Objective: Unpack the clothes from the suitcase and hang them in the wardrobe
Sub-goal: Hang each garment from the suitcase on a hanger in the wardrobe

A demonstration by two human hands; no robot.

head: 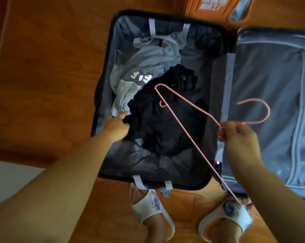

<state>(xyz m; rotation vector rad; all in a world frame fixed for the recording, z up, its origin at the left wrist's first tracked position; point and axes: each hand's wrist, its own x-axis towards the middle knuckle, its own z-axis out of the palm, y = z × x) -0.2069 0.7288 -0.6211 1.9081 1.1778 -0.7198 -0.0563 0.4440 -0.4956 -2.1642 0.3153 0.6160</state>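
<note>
The right hand [235, 132] is gripping the hanger [188, 130]; the left hand [116, 125], fingers relaxed, is reaching the clothes [158, 120] in the suitcase [104, 85]; better lifting one garment by its collar.

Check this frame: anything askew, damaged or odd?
Nothing damaged. The grey garment and black garment lie crumpled in the suitcase. The right hand holds a pink hanger; the left hand reaches the clothes.

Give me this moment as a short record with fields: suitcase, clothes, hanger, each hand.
suitcase: open flat on wooden floor
clothes: black garment and grey garment heaped in the left half
hanger: pink wire hanger, above the clothes
left hand: reaching to the black garment's edge
right hand: pinches the hanger near its hook
</note>
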